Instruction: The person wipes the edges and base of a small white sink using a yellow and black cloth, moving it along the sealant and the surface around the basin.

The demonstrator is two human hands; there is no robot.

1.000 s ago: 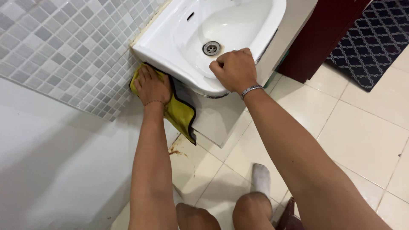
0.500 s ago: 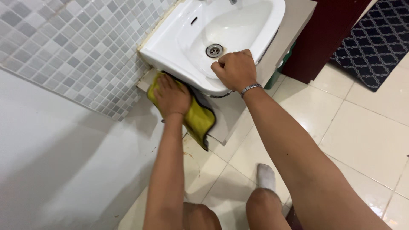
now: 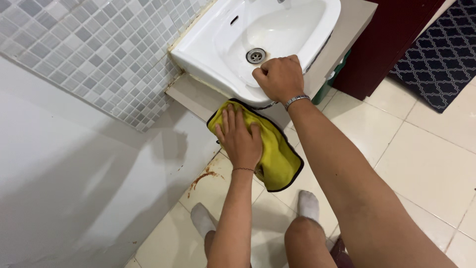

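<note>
Since a second earlier, our left hand (image 3: pixel 239 135) had carried the yellow microfibre cloth with black edging (image 3: pixel 274 149) away from the corner by the grey mosaic tile wall (image 3: pixel 99 54) and across to the front face of the beige cabinet panel (image 3: pixel 191 94) under the white ceramic basin (image 3: pixel 218 52). We had that hand spread flat, fingers pointing up toward the basin, pressing the cloth against the panel rather than gripping it. The cloth lay directly beneath the palm, its long axis trailing down and to the right of the wrist. Our right hand (image 3: pixel 280 77), clenched in a fist, rested on the basin's front rim just above, clearly the farther of the two from the cloth.
</note>
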